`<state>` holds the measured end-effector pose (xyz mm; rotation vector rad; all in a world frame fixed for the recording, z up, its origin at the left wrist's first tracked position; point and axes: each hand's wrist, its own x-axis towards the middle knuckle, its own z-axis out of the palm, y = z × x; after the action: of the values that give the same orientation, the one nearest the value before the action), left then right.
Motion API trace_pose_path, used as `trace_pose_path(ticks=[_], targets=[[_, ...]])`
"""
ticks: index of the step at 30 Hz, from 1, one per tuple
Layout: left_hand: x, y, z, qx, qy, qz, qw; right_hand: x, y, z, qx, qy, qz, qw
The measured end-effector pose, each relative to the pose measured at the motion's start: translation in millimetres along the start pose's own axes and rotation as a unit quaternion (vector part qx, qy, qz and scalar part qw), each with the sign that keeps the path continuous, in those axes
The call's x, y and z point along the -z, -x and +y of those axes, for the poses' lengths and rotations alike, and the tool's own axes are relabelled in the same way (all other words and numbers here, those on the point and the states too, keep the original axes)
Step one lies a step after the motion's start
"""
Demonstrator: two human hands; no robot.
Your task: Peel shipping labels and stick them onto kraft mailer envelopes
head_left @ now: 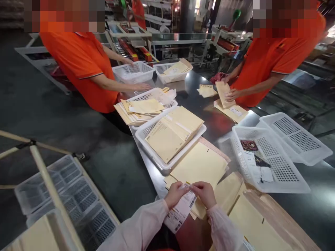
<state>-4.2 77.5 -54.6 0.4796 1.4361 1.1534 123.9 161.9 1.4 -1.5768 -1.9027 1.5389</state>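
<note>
My left hand [175,194] and my right hand [205,194] meet close to the table's near edge, fingers pinched together. Between them they grip the top end of a white printed label [181,212] with dark barcodes, which hangs down toward me. Whether it is stuck to a small packet, I cannot tell. Right beyond and beneath my hands lie flat kraft envelopes [201,164]. More envelopes [247,223] are spread to the right of my right forearm. A white basket [138,134] full of kraft envelopes stands just past the flat ones.
To the right, a perforated white basket [293,179] holds a few small packets, beside another basket [318,153]. Two co-workers in orange shirts [86,66] stand across the metal table; one handles an envelope [223,93]. Clear plastic crates [86,195] sit on a rack at lower left.
</note>
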Motion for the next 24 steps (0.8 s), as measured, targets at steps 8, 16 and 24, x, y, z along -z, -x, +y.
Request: trace_pose_path(ticks=[8, 16, 24], targets=[[13, -10, 2, -0.035, -0.050, 0.037, 0.997, -6, 6, -10, -0.010, 0.037, 0.032, 0.999], [20, -14, 15, -0.046, -0.048, 0.005, 0.998, 12, 7, -13, 0.001, 0.099, 0.187, 0.977], [13, -11, 8, -0.021, -0.045, 0.053, 0.997, -4, -8, -2, 0.045, -0.047, 0.150, 0.987]])
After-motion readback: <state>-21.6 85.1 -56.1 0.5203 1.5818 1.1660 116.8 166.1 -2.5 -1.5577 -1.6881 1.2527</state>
